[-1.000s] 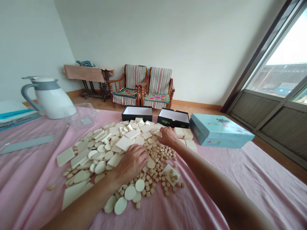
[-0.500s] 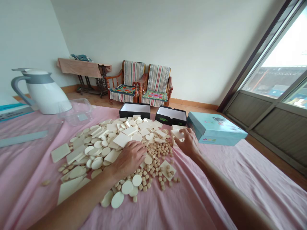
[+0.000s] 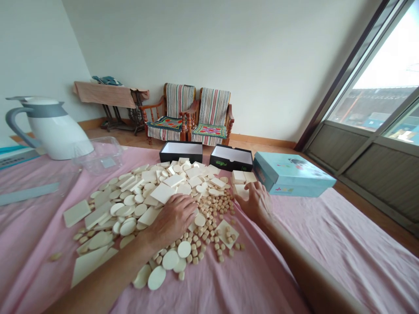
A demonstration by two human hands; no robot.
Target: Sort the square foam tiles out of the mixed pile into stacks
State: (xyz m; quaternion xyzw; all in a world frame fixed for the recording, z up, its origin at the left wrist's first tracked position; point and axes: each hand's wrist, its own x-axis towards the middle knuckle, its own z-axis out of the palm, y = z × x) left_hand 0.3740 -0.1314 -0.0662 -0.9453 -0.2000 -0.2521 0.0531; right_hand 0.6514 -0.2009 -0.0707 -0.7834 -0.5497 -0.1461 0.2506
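My left hand (image 3: pixel 176 214) lies palm down on a heap of pale wooden pieces, its fingers loosely stretched over small wooden cubes (image 3: pixel 221 203); what is under the palm is hidden. Round wooden discs (image 3: pixel 128 226) and square wooden tiles (image 3: pixel 163 193) make up most of the heap. On the right, my right hand (image 3: pixel 257 200) has its thumb and fingers apart at the edge of a square tile (image 3: pixel 241 190), which lies among a few other square tiles (image 3: pixel 250 176) set beside each other. Several cubes rest on a tilted square tile (image 3: pixel 225 231) between my hands.
Behind the heap stand two open black boxes (image 3: pixel 180 151) (image 3: pixel 231 158), with a light blue box (image 3: pixel 294 174) to their right. A white jug (image 3: pixel 57 131) and a clear plastic container (image 3: pixel 98 157) stand at left on the pink cloth (image 3: pixel 235 288). Two armchairs (image 3: pixel 212 115) are beyond.
My right hand has drawn slightly back from the square tiles, and more of them shows. My left hand stays on the heap. The view has shifted a little.
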